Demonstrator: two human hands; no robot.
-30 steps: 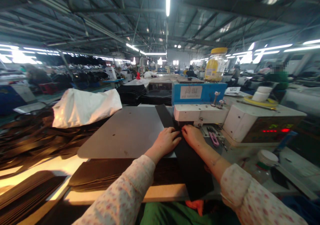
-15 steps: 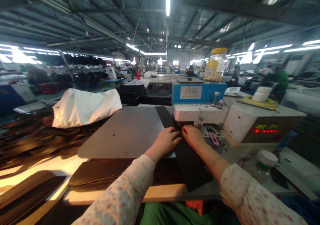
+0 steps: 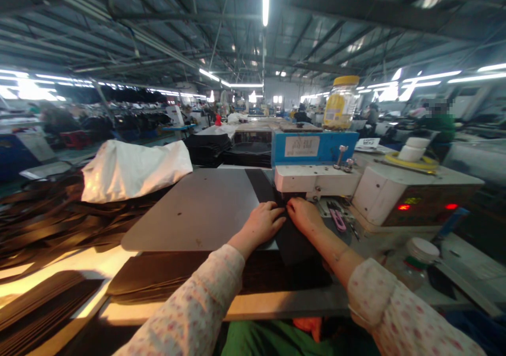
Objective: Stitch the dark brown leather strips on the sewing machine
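Observation:
A flat black strip of material (image 3: 294, 243) runs under the white head of a bench machine (image 3: 316, 179) and comes out behind it as a narrow band (image 3: 259, 185). On the strip's left side rests my left hand (image 3: 263, 221), its fingers bent and close together on the material. My right hand (image 3: 304, 214) pinches the right edge right below the machine head. Both hands are near each other, fingertips almost meeting. What lies under the fingertips is hidden. Pink-handled thread snips (image 3: 337, 218) lie just right of my right hand.
A grey metal plate (image 3: 190, 208) extends left of the strip, above stacked dark pieces (image 3: 158, 279). A white sack (image 3: 136, 169) and heaped brown strips (image 3: 43, 214) are farther left. At right stand a control box (image 3: 419, 203) and a lidded jar (image 3: 421, 256).
The black strip has slid forward toward the machine, so its near end is now farther from the table edge. Both hands stay in place. The red and green display lights have changed.

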